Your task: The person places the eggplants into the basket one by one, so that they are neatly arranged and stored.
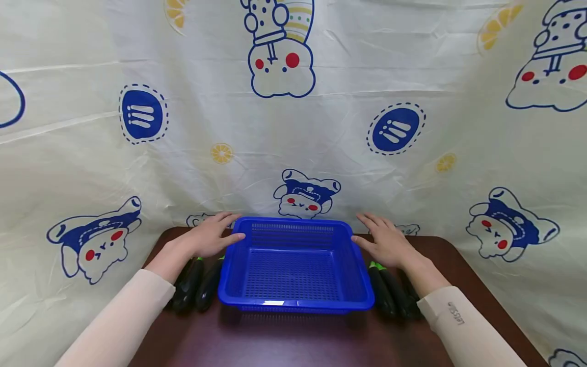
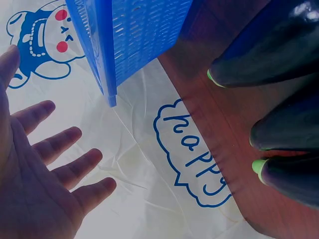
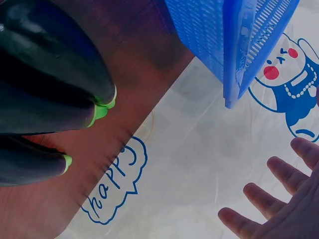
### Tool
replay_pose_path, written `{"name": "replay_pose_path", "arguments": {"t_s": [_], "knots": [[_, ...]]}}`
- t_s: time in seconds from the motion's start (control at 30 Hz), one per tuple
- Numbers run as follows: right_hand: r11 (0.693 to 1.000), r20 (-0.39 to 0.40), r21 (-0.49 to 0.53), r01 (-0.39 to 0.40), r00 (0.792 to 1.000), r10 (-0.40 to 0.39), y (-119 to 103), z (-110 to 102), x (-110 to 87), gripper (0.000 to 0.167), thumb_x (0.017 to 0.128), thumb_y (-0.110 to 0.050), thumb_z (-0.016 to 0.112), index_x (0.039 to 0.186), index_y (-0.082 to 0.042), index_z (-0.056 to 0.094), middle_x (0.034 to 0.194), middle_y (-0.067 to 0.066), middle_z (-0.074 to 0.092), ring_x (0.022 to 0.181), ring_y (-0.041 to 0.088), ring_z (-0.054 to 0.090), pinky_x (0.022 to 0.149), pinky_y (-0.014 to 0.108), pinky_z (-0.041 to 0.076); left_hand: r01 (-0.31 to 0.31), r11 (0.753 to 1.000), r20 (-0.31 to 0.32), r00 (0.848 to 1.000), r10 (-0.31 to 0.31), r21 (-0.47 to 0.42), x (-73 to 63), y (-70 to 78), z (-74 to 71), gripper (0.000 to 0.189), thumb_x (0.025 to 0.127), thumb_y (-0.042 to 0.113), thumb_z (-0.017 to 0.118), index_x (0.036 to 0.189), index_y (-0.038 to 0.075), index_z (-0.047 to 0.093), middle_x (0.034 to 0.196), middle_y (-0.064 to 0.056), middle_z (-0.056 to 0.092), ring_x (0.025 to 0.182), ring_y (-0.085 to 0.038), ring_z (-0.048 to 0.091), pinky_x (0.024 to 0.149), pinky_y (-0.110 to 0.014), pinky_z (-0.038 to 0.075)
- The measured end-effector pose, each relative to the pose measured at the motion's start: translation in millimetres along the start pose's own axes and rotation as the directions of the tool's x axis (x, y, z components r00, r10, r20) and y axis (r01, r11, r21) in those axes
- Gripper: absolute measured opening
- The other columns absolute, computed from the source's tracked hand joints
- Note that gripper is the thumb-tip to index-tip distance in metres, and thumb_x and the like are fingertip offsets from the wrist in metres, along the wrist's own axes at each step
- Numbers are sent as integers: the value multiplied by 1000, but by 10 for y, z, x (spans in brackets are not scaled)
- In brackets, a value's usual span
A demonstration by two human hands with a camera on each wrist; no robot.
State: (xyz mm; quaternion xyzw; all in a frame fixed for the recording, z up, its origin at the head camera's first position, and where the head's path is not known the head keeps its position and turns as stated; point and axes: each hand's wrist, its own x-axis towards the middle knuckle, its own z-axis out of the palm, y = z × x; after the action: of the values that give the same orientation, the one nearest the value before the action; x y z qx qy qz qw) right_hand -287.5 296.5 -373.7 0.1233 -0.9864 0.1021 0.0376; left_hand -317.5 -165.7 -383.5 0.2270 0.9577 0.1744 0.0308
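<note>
A blue plastic basket (image 1: 293, 304) with perforated walls sits on the table between my hands, with nothing inside it. My left hand (image 1: 208, 235) hovers at its upper left corner, fingers spread and thumb pointing at the rim. On the other side, my right hand (image 1: 387, 242) is held likewise by the right rim, its fingers extended. Both wrist views show the palms holding nothing. Dark eggplants (image 1: 189, 288) with green stem ends lie left of the basket, partly under my left forearm. More eggplants (image 1: 390, 290) lie to the right, some hidden behind my right wrist.
The dark brown table (image 1: 284, 341) has rounded far corners. Behind it hangs a pale sheet (image 1: 339, 132) printed with blue cartoon figures and orange slices, close to the table's far edge (image 2: 199, 134).
</note>
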Motion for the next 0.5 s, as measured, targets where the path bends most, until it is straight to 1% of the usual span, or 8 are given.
{"name": "replay_pose_path", "arguments": {"t_s": [0.1,0.27,0.4,0.5], "knots": [[1000,-7,15,3,1000,-3,19,-15,-58,75,104,-53,54,163,-13,32,167,22,31,150,54,26,113,79,23,1,1000,-15,1000,-2,-18,-46,3,11,75,103,60,50,163,18,33,168,-20,29,154,-47,28,119,-69,28],[999,2,39,4,1000,-4,85,-21,-144,70,104,-46,59,161,-11,37,162,25,38,146,56,33,110,79,28,-18,998,-35,999,16,-63,-117,-4,56,76,104,59,51,161,12,36,166,-21,32,153,-46,31,120,-66,28],[998,17,61,5,1000,-6,178,-22,-210,65,103,-41,61,157,-9,43,157,27,44,143,55,40,110,74,35,-40,992,-76,997,31,-119,-171,-17,123,71,104,53,55,158,8,41,162,-23,38,150,-45,36,119,-64,31],[997,34,78,-10,999,7,283,6,-310,63,103,-40,62,155,-8,46,154,29,47,140,54,43,107,72,39,-38,986,-93,995,23,-163,-211,-5,212,66,105,44,58,157,7,43,160,-23,41,150,-45,36,119,-63,32]]}}
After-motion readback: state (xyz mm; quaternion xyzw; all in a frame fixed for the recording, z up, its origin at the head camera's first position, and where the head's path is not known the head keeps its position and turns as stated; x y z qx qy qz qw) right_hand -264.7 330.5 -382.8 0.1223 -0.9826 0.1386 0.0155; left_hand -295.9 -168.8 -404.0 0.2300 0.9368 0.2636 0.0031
